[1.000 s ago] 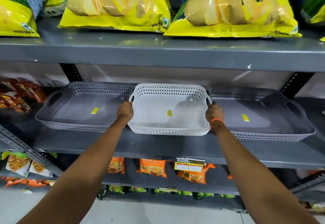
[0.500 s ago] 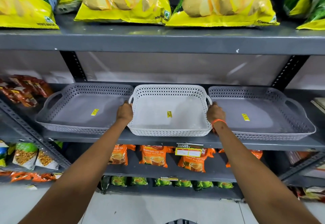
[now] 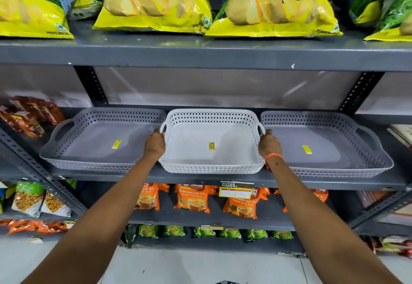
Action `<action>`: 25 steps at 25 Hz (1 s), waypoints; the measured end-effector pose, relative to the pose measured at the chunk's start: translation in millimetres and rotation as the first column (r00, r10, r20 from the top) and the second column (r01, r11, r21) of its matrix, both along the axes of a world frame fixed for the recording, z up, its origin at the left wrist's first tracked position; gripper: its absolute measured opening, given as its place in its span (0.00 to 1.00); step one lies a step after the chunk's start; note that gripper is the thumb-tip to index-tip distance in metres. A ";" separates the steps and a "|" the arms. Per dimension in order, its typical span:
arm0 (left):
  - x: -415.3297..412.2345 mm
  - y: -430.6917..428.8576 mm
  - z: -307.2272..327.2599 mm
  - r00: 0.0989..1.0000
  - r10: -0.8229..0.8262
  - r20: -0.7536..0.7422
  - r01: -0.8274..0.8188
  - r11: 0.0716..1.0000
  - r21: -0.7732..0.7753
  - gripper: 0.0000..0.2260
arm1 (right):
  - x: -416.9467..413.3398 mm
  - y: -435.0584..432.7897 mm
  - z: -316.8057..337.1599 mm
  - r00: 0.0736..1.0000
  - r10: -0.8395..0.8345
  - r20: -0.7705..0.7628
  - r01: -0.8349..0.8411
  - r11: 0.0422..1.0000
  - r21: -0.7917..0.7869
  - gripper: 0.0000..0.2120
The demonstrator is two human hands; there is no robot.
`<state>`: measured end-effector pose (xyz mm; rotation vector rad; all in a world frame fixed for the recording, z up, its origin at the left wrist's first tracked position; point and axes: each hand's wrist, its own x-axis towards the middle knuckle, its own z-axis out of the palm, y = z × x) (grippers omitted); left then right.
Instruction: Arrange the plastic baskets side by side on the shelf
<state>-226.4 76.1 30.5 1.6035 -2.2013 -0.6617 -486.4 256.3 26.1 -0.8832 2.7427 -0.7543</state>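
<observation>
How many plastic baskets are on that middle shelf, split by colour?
Grey baskets: 2, the left one and the right one
White basket: 1, in the middle, with the left hand and the right hand at its two handles
Total: 3
</observation>
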 end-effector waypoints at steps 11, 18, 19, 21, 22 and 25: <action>0.4 6.2 5.2 1.000 -0.006 -0.004 0.006 1.000 0.002 0.14 | -0.9 1.4 -0.8 0.996 0.059 -0.072 -0.057 0.998 0.033 0.16; 0.7 3.6 3.1 0.999 -0.011 -0.040 0.011 1.000 -0.002 0.15 | -0.6 2.4 0.2 0.999 0.045 -0.028 -0.044 0.999 0.016 0.15; 1.3 2.2 2.3 0.999 -0.018 -0.031 0.019 1.000 0.003 0.16 | -1.8 1.8 -0.8 0.999 0.049 -0.014 -0.049 0.999 0.013 0.15; 4.8 6.4 6.8 1.000 -0.017 0.003 0.017 1.000 0.016 0.18 | 0.9 5.2 4.6 0.999 0.034 0.017 -0.035 0.998 0.044 0.17; 5.2 9.4 7.9 1.000 0.003 0.028 -0.003 1.000 0.013 0.19 | 3.5 6.2 6.8 1.000 0.022 0.016 -0.023 0.998 0.061 0.19; -3.7 29.2 19.6 0.996 0.051 0.078 -0.042 0.992 -0.115 0.23 | 14.6 7.8 24.7 0.997 0.037 -0.071 -0.033 0.998 0.058 0.25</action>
